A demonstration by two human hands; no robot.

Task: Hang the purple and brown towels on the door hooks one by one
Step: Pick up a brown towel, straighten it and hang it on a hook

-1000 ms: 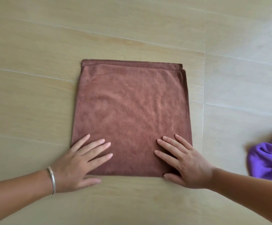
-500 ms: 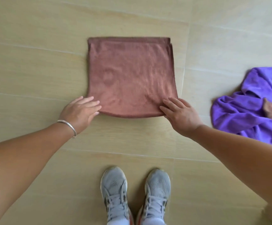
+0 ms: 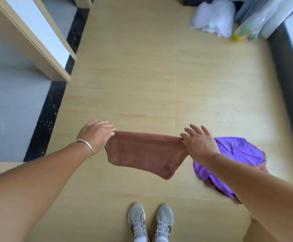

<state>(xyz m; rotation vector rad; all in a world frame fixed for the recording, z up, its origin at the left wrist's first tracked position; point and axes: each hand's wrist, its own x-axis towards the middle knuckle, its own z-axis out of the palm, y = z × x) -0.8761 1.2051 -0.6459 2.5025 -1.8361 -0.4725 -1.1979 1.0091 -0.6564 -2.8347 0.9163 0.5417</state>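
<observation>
The brown towel (image 3: 145,152) hangs folded in the air above the floor, stretched between my hands. My left hand (image 3: 96,135) pinches its upper left corner, and my right hand (image 3: 197,142) pinches its upper right corner with the other fingers spread. The purple towel (image 3: 236,154) lies crumpled on the tan floor to the right, partly hidden behind my right forearm. No door hooks are in view.
A beige door (image 3: 37,39) stands open at the upper left, beside a black threshold strip (image 3: 47,119) and grey floor. White plastic bags (image 3: 213,16) and clear containers sit at the far right corner. My grey shoes (image 3: 151,222) stand at the bottom centre.
The brown towel lay flat on the floor with my hands at its near edge. Both hands have lifted it by the corners, and my view has risen and widened as I stood up.
</observation>
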